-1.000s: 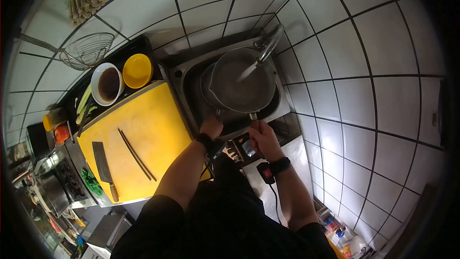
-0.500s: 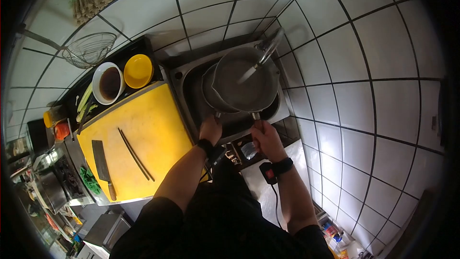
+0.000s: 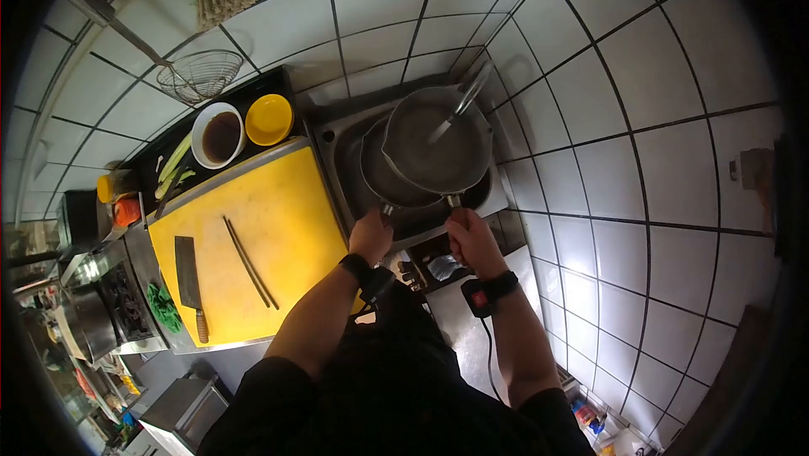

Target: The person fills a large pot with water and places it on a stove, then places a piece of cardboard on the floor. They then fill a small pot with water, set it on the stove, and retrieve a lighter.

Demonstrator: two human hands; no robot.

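Over the sink, my right hand is closed round the handle of a grey frying pan. Water runs from the faucet into this pan. A second frying pan lies lower and to the left, partly hidden beneath the first. Its short handle is in my left hand, whose fingers are wrapped round it.
Left of the sink, a yellow cutting board carries a cleaver and chopsticks. Behind it stand a white bowl of dark liquid and a yellow bowl. A wire strainer hangs by the tiled wall.
The lower pan has shifted out leftward from under the upper one, so more of it shows. My left hand has moved slightly down with its handle. The camera view has turned slightly.
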